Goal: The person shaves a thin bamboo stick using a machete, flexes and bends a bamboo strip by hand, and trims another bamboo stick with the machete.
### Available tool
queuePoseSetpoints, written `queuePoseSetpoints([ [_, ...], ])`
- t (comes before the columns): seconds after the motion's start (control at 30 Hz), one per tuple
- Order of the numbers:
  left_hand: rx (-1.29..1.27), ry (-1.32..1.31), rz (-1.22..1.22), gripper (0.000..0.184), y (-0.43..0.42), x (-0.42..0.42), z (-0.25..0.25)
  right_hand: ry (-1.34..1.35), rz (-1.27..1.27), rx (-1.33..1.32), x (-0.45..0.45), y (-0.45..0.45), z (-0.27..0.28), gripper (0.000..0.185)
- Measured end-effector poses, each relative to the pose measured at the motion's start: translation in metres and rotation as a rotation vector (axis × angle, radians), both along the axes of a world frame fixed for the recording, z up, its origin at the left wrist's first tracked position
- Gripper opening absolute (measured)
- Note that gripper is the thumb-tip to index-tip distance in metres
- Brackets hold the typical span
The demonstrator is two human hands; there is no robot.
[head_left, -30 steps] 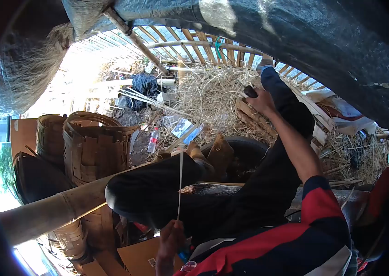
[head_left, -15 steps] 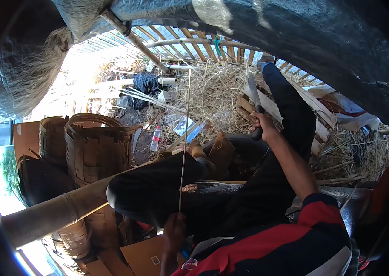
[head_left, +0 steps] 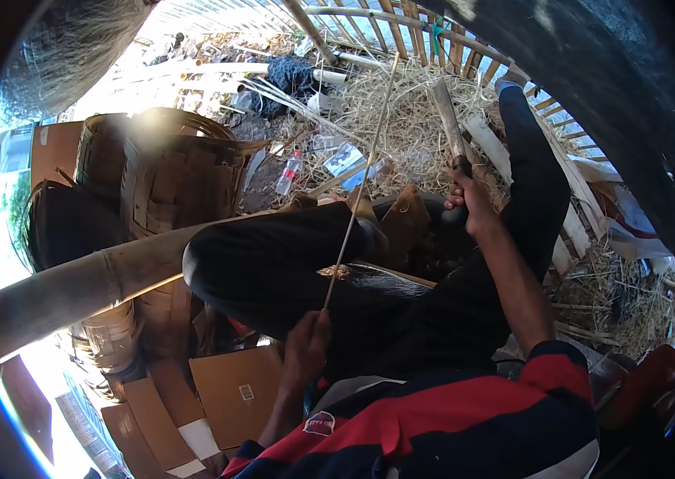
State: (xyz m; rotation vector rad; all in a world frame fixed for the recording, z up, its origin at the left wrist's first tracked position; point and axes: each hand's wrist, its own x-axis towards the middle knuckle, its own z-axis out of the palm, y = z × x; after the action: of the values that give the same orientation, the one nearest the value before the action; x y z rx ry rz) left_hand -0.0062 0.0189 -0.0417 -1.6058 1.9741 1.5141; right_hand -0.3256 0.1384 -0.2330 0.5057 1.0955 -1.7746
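A long, thin bamboo strip [head_left: 360, 195] slants up and away from my left hand [head_left: 308, 345], whose fingers are wrapped round its lower end above my lap. My right hand [head_left: 471, 198] grips the dark handle of a large knife [head_left: 448, 120], its blade pointing up and away from me. The knife stands to the right of the strip, and the two are apart. Beneath my right hand, between my legs, lies a dark rounded object [head_left: 433, 231], partly hidden by my legs and a brown piece.
A thick bamboo pole [head_left: 74, 291] runs in from the left to my knee. Woven baskets [head_left: 182, 180] stand behind it, with cardboard [head_left: 234, 391] below. Beyond my feet lie pale shavings [head_left: 413, 132] and a plastic bottle [head_left: 290, 173]. A dark tarp [head_left: 617, 104] hangs at upper right.
The view has shifted, so the surroundings sit differently. My left hand has risen a little, and the strip leans further right. The knife remains in my right hand, its blade seen more broadly.
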Motion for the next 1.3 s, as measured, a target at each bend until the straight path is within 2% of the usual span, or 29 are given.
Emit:
queuePoseSetpoints([
  [0.23,0.116,0.064,0.078,0.026,0.001,-0.015,0.003,0.127,0.080,0.019,0.058,-0.022,0.046,0.021],
  [0.3,0.167,0.067,0.106,0.024,0.006,-0.025,0.000,0.236,0.080,-0.122,0.072,-0.023,0.063,0.021],
  [0.37,0.075,0.181,0.040,0.022,0.009,-0.038,-0.005,0.231,0.078,-0.137,0.081,-0.020,0.074,0.018],
  [0.53,0.039,0.249,0.043,0.027,0.002,-0.062,-0.006,0.338,0.058,-0.199,0.093,0.004,0.081,0.015],
  [0.6,0.027,0.268,0.035,0.030,0.000,-0.068,-0.004,0.519,0.130,-0.057,0.092,0.015,0.083,0.020],
  [0.63,0.014,0.241,0.015,0.030,-0.003,-0.071,0.000,0.527,0.132,-0.055,0.088,0.017,0.087,0.020],
  [0.7,0.002,0.219,-0.001,0.030,-0.004,-0.076,0.000,1.158,0.252,0.065,0.081,0.020,0.097,0.022],
  [0.73,-0.024,0.222,-0.018,0.030,-0.004,-0.078,0.000,1.161,0.254,0.066,0.081,0.023,0.096,0.022],
  [0.8,-0.049,0.228,-0.038,0.029,-0.003,-0.080,-0.001,1.334,0.489,0.005,0.082,0.029,0.094,0.027],
  [0.83,-0.102,0.242,-0.062,0.027,-0.001,-0.081,-0.001,1.336,0.487,0.008,0.082,0.029,0.095,0.027],
  [0.9,-0.158,0.259,-0.082,0.025,-0.001,-0.080,0.001,1.634,0.747,0.070,0.082,0.024,0.098,0.033],
  [0.97,-0.102,0.038,-0.161,0.023,-0.005,-0.073,0.006,1.690,0.782,0.042,0.086,0.017,0.104,0.034],
  [1.07,-0.127,0.133,-0.159,0.021,-0.002,-0.064,0.003,1.783,0.815,0.010,0.089,0.013,0.106,0.035],
  [1.23,-0.135,0.149,-0.189,0.021,-0.002,-0.067,0.011,1.932,0.782,0.037,0.074,0.012,0.112,0.036],
  [1.3,-0.121,0.172,-0.176,0.021,-0.003,-0.067,0.011,2.020,0.855,0.087,0.066,0.014,0.111,0.037],
])
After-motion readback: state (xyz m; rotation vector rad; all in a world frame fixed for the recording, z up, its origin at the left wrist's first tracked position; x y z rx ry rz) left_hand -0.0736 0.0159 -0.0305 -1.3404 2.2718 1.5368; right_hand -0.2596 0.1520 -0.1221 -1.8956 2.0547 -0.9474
